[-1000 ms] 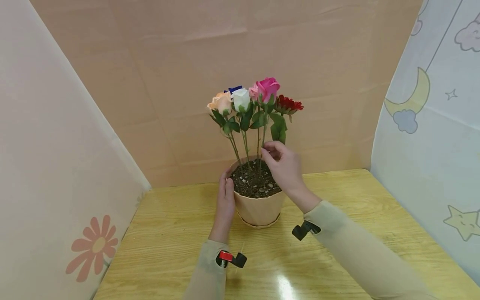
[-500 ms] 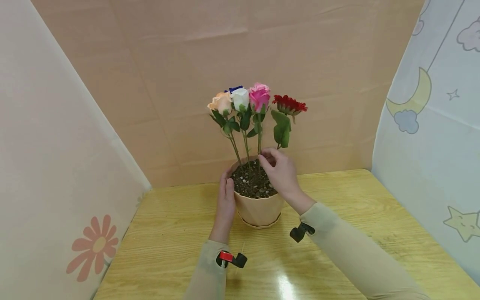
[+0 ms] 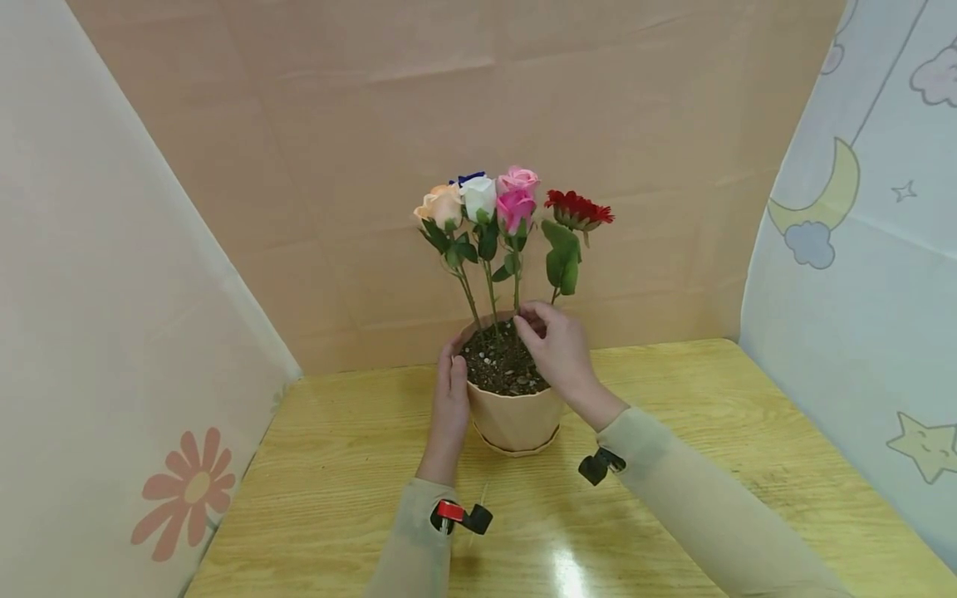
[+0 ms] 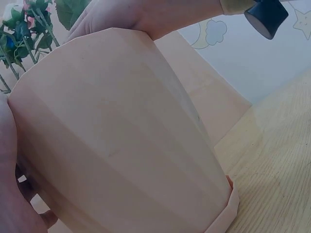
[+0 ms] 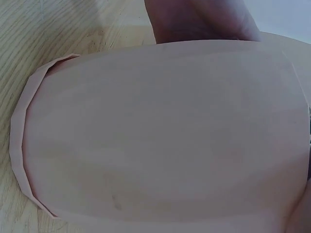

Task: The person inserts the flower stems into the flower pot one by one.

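A peach-coloured flower pot (image 3: 516, 423) of dark soil stands on the table, holding upright artificial flowers. My left hand (image 3: 450, 399) holds its left side, thumb near the rim and fingers round the wall. My right hand (image 3: 557, 349) pinches the lower stem of a magenta rose (image 3: 516, 209) low over the soil (image 3: 501, 365). A light pink rose (image 3: 518, 178) shows just behind it. Left of these are a white rose (image 3: 479, 198), a peach rose (image 3: 441, 206) and a dark blue flower (image 3: 468, 178). A red daisy-like flower (image 3: 577, 209) leans right. The pot wall fills most of both wrist views.
A saucer (image 3: 516, 451) sits under the pot on the wood-grain table (image 3: 336, 498). Behind rises a peach cloth backdrop (image 3: 359, 166). Patterned cloth panels (image 3: 860, 291) stand at the sides.
My right hand has moved down and slightly left with the magenta rose, which now sits lower, in front of the light pink one. The left hand stays on the pot.
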Demonstrator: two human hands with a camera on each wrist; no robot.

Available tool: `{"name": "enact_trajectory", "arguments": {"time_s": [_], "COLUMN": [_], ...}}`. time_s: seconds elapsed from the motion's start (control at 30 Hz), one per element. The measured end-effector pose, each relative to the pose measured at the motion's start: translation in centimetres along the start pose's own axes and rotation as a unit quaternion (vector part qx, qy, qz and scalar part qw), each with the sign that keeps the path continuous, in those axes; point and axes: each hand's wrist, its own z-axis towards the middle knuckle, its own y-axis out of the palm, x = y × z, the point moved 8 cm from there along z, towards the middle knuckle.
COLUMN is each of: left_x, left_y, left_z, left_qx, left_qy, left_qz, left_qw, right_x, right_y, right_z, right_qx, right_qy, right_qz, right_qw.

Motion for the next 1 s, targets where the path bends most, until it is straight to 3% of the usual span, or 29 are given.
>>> {"name": "enact_trajectory", "arguments": {"time_s": [0.5,0.8,1.0], "left_x": [0.0,0.0,0.1], "left_y": [0.3,0.5,0.1], "left_z": [0.0,0.0,0.2], "left_qx": [-0.002,-0.007,-0.005], "left_qy": [0.006,0.001,0.002], "left_qz": [-0.002,-0.005,0.005], "left_qw": [1.0,1.0,1.0], "right_x": [0.4,0.8,0.7], "right_y": [0.1,-0.3,-0.8], "right_z": [-0.3,-0.5,-1.0], "right_qx": [-0.013,-0.013,-0.015], "right_qy": [0.011,0.062,0.063], "right_qz": [-0.024,0.017,0.038], "right_qw": [0.9996,0.9979,0.9972]}}
